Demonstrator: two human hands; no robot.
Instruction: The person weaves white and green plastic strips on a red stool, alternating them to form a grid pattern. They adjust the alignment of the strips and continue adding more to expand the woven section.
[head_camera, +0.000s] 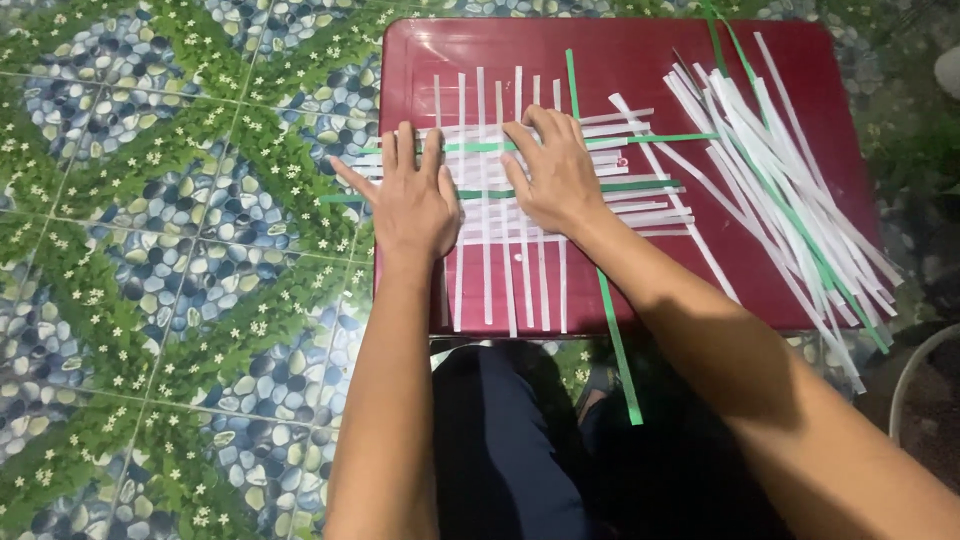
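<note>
Two bare hands press flat, fingers spread, on a woven mat of white and green paper strips (500, 190) lying on a dark red plastic table (800, 60). The left hand (412, 200) covers the mat's left edge, the right hand (556, 175) its middle. A loose strip pile (780, 190) lies right of the mat.

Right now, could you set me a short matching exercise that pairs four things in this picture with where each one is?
Things:
1. left hand
2. right hand
3. loose strip pile
4. long green strip

Places:
A. heaped on the red table's right side
B. hanging over the table's near edge
C. flat on the weave's left part
D. flat on the weave's middle

Pairs: 1-C, 2-D, 3-A, 4-B.
</note>
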